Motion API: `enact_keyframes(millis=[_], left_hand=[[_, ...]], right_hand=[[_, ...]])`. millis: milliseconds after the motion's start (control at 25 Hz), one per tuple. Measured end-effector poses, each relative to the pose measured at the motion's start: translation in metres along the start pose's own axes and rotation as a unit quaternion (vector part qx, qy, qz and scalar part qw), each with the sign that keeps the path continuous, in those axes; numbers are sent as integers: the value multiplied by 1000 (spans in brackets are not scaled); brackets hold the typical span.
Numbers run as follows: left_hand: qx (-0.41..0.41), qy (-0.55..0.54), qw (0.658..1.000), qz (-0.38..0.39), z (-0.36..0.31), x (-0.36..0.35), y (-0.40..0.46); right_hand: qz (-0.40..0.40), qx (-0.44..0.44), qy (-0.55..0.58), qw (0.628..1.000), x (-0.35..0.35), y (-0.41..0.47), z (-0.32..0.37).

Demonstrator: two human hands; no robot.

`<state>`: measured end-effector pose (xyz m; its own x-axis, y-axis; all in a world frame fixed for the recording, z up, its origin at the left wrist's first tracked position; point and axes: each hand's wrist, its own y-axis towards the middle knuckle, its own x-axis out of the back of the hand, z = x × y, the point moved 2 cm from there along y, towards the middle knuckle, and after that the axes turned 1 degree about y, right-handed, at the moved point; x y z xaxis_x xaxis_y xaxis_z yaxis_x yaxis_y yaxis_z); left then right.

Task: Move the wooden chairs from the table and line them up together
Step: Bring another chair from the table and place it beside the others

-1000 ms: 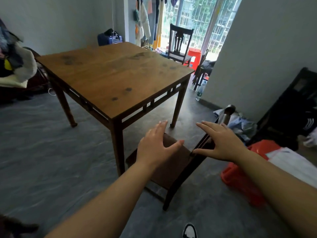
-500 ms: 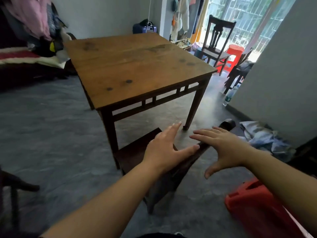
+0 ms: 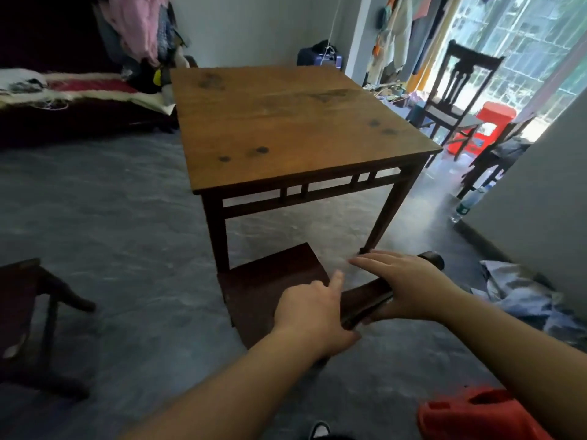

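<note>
A dark wooden chair [image 3: 270, 281] stands at the near corner of the square wooden table [image 3: 286, 122], its seat toward the table and its top rail toward me. My left hand [image 3: 313, 315] is curled over the near end of the rail, index finger sticking out. My right hand [image 3: 405, 287] clasps the rail farther right, fingers laid over the top and thumb underneath. A second chair [image 3: 457, 90] stands beyond the table by the window. A third chair [image 3: 25, 315] shows partly at the left edge. A fourth dark chair [image 3: 495, 160] stands by the wall corner on the right.
A red plastic stool [image 3: 492, 122] stands behind the far chair, and another red plastic piece [image 3: 476, 414] lies at the bottom right. Crumpled cloth [image 3: 524, 296] and a bottle [image 3: 467, 204] lie along the right wall. A bed with clothes [image 3: 79, 100] fills the left.
The view swung to face the table's near side. Both hands dropped from hovering open over the chair onto its top rail and closed on it.
</note>
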<state>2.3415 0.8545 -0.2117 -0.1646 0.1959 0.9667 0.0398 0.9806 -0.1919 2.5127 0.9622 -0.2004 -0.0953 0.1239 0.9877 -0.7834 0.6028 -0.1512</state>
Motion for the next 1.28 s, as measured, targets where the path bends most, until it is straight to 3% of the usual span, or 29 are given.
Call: enact_keyframes(millis=[80,280,680,1000,1280], left_hand=[[43,46,997,45,0,3,7],[43,52,997,40,3,8,7],[133,54,988,62,38,26,-37],[150,81,983,64,131,44,-97],[147,94,983,59,270,63,-149]], right_hand=[[29,10,-11,999,-6,11,-4],[106,93,-39,989,-4,18,-23],[63,236,6,970,14,44,24],[51,281,39,958,24,99,129],[38,259,29,965,36,175,256]])
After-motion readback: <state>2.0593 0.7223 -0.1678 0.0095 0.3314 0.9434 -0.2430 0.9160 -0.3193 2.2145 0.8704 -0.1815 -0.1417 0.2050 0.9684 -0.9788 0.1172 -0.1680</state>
